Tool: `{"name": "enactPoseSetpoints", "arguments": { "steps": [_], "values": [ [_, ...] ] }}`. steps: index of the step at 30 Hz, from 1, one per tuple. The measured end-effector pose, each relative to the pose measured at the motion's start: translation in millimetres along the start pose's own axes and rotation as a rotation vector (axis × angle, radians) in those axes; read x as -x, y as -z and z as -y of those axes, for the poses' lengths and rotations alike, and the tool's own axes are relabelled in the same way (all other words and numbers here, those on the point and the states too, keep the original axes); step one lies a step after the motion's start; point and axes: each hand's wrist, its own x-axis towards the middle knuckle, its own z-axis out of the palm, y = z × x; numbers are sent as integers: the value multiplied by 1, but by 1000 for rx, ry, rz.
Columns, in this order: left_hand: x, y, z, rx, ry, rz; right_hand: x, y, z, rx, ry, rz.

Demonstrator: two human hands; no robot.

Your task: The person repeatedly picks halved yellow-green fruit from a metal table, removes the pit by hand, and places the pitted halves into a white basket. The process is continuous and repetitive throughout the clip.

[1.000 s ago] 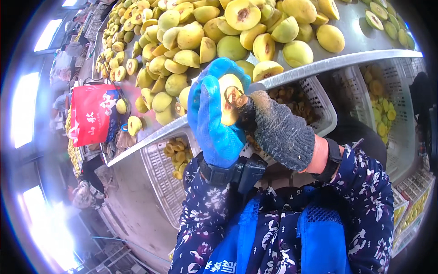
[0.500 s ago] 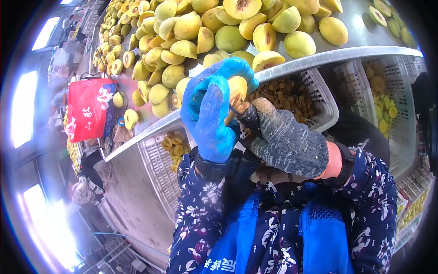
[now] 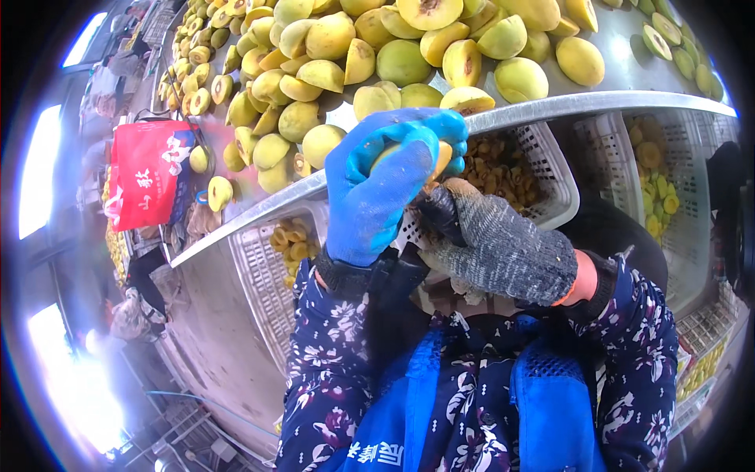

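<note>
Yellow fruit is clamped in the fingers of the left hand near the bench; closure of the right hand cannot be told, and a drop into the white crate could be caused by a loosened left grip.

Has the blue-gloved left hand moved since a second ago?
Yes: judged against the table's metal rim, the left hand has shifted rightward and back toward the person's body.
</note>
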Motion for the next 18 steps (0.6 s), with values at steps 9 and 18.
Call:
{"name": "enactPoseSetpoints", "arguments": {
  "steps": [9,18],
  "values": [
    [2,10,-6,-196,142,177,10,-9,-4,-234,-14,76],
    [9,10,-4,-51,116,252,11,19,27,-578,-541,466]
  ]
}}
